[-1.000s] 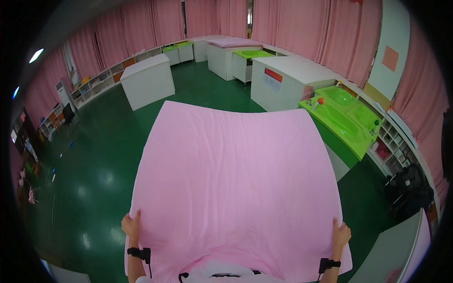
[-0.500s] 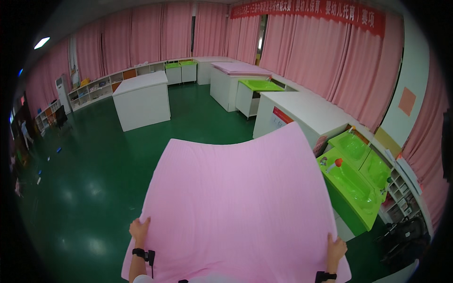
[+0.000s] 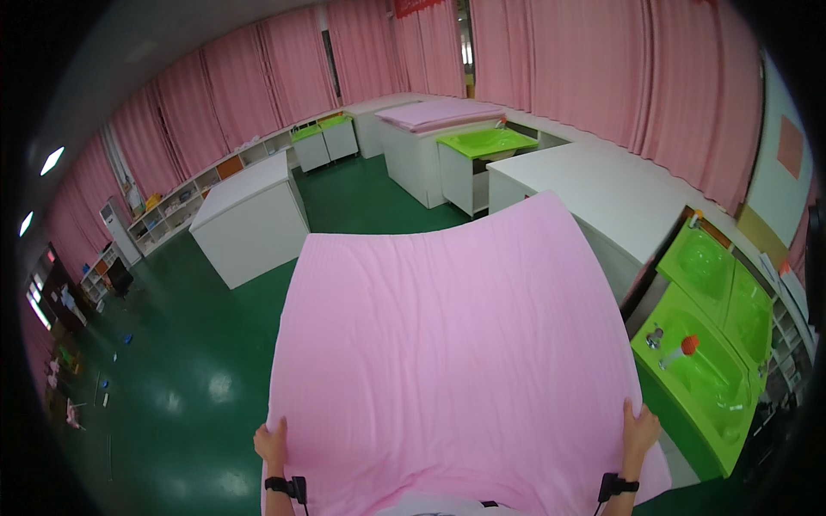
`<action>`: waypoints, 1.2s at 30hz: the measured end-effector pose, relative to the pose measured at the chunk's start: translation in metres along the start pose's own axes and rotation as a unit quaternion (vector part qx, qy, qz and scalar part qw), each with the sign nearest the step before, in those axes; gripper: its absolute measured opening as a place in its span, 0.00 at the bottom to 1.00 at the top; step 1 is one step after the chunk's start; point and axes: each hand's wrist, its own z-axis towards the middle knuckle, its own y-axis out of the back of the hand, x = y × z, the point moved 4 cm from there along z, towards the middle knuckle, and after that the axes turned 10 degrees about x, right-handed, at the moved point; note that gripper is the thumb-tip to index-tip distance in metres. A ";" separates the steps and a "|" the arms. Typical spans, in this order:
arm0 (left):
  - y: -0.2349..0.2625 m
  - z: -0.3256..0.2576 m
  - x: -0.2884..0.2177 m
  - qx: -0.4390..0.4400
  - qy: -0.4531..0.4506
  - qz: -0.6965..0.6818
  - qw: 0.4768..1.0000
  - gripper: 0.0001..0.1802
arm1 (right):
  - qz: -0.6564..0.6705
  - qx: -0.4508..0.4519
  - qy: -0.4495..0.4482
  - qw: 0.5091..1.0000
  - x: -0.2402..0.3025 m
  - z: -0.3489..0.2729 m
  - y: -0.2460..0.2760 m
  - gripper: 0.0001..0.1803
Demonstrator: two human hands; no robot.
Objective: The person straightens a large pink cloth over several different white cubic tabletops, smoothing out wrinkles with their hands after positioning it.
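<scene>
A large pink mattress pad (image 3: 456, 344) with a wrinkled, cloth-like surface stretches out in front of me, its far edge dipping in the middle. My left hand (image 3: 272, 445) is closed on its left edge, thumb on top and the other fingers largely hidden by the edge. On the opposite edge my right hand (image 3: 640, 430) grips in the same way. Both wrists wear black bands with a small device. The near end of the pad reaches my body, and its underside is hidden.
White counters (image 3: 611, 185) and a green basin unit (image 3: 701, 374) stand to the right. Ahead are a white table (image 3: 254, 232), another green-topped sink (image 3: 486, 142) and a table bearing a pink pad (image 3: 439, 113). Small objects lie on the green floor (image 3: 172, 344) at left.
My view has tilted and shifted toward the right side. Both hands keep hold of the pad and appear slightly further right, and its far edge sits higher in view.
</scene>
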 end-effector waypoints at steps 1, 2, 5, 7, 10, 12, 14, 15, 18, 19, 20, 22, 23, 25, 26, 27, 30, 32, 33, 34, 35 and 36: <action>-0.002 0.012 -0.017 -0.021 0.015 0.023 0.999 0.30 | 0.004 0.001 0.030 1.000 0.018 0.025 -0.023 0.28; -0.008 0.026 -0.020 -0.026 0.014 0.009 1.000 0.29 | 0.007 0.003 0.062 0.998 0.037 0.049 -0.040 0.28; -0.024 0.058 -0.049 -0.042 0.010 -0.031 0.999 0.27 | 0.011 0.068 0.051 0.996 0.105 0.104 -0.079 0.27; -0.061 0.095 -0.041 -0.072 0.012 -0.037 0.997 0.27 | -0.008 0.049 0.068 0.996 0.154 0.135 -0.103 0.26; -0.108 0.141 -0.064 -0.018 0.058 -0.037 0.997 0.27 | 0.022 0.052 0.087 0.995 0.217 0.179 -0.139 0.26; -0.146 0.186 -0.095 -0.061 0.035 -0.020 0.997 0.26 | 0.022 0.050 0.088 0.995 0.262 0.211 -0.163 0.26; -0.167 0.229 -0.145 -0.098 0.018 -0.005 0.995 0.25 | -0.019 0.016 0.091 0.996 0.309 0.253 -0.184 0.27; -0.166 0.259 -0.183 -0.068 0.013 -0.052 0.996 0.24 | -0.030 0.008 0.098 0.995 0.334 0.278 -0.190 0.27; -0.190 0.332 -0.256 -0.024 0.004 -0.092 0.995 0.22 | -0.025 0.008 0.124 0.992 0.403 0.334 -0.202 0.27; -0.199 0.357 -0.276 -0.015 -0.006 -0.086 0.996 0.21 | -0.017 0.016 0.119 0.993 0.427 0.351 -0.201 0.27; -0.209 0.379 -0.296 0.014 -0.004 -0.156 0.988 0.19 | -0.007 0.023 0.111 0.994 0.450 0.368 -0.203 0.26; -0.232 0.424 -0.316 -0.005 -0.017 -0.176 0.984 0.19 | 0.026 0.034 0.095 0.994 0.491 0.398 -0.212 0.26; -0.248 0.445 -0.328 -0.023 -0.022 -0.200 0.979 0.18 | 0.058 0.042 0.087 0.994 0.507 0.416 -0.225 0.25; -0.266 0.487 -0.356 -0.018 -0.033 -0.232 0.972 0.17 | 0.110 0.014 0.099 0.989 0.531 0.453 -0.264 0.24; -0.278 0.507 -0.378 -0.012 -0.039 -0.262 0.964 0.15 | 0.117 -0.027 0.122 0.985 0.546 0.474 -0.282 0.24; -0.295 0.532 -0.407 -0.015 -0.042 -0.264 0.964 0.15 | 0.123 -0.067 0.145 0.979 0.562 0.497 -0.300 0.24; -0.320 0.605 -0.476 0.008 -0.072 -0.379 0.922 0.11 | 0.080 -0.087 0.129 0.985 0.623 0.555 -0.345 0.26; -0.331 0.664 -0.515 -0.002 -0.104 -0.389 0.915 0.10 | 0.130 -0.076 0.106 0.983 0.689 0.599 -0.347 0.26; -0.334 0.689 -0.535 -0.006 -0.130 -0.408 0.904 0.09 | 0.171 -0.073 0.088 0.979 0.716 0.621 -0.346 0.27; -0.337 0.712 -0.553 -0.008 -0.132 -0.405 0.905 0.09 | 0.173 -0.070 0.087 0.979 0.739 0.642 -0.352 0.27; -0.338 0.734 -0.570 -0.007 -0.120 -0.407 0.906 0.09 | 0.170 -0.051 0.070 0.982 0.759 0.666 -0.359 0.25; -0.339 0.755 -0.585 -0.007 -0.108 -0.410 0.906 0.08 | 0.167 -0.033 0.053 0.984 0.780 0.686 -0.369 0.23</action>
